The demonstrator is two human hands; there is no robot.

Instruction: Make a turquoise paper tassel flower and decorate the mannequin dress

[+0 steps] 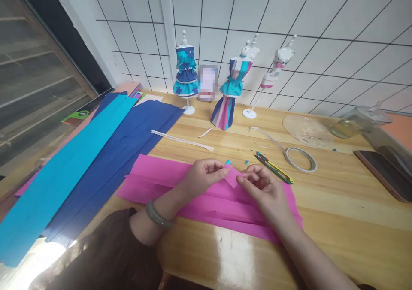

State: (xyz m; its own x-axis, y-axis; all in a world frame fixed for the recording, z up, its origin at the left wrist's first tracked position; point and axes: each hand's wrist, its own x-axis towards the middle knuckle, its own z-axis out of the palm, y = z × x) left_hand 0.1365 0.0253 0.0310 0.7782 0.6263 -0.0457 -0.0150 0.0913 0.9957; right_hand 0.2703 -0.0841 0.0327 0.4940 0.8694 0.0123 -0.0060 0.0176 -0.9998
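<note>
Between my two hands is a small pink piece of crepe paper (232,176). My left hand (207,174) pinches its left edge with thumb and fingers, a bracelet on that wrist. On the other side my right hand (262,187) grips it between thumb and forefinger, the other fingers curled. A bit of blue shows just behind the small piece. Beneath both hands a large folded sheet of pink crepe paper (161,170) lies on the wooden table (347,234). Just beyond my right hand rests a yellow-green utility knife (277,170).
Mannequins in paper dresses, one blue (186,71) and one striped (236,80), stand near the tiled wall. Turquoise (74,161) and navy (128,140) paper lie left. A tape roll (301,159), a clear plate (305,130) and a phone (384,174) lie right. White strips (183,140) lie midtable.
</note>
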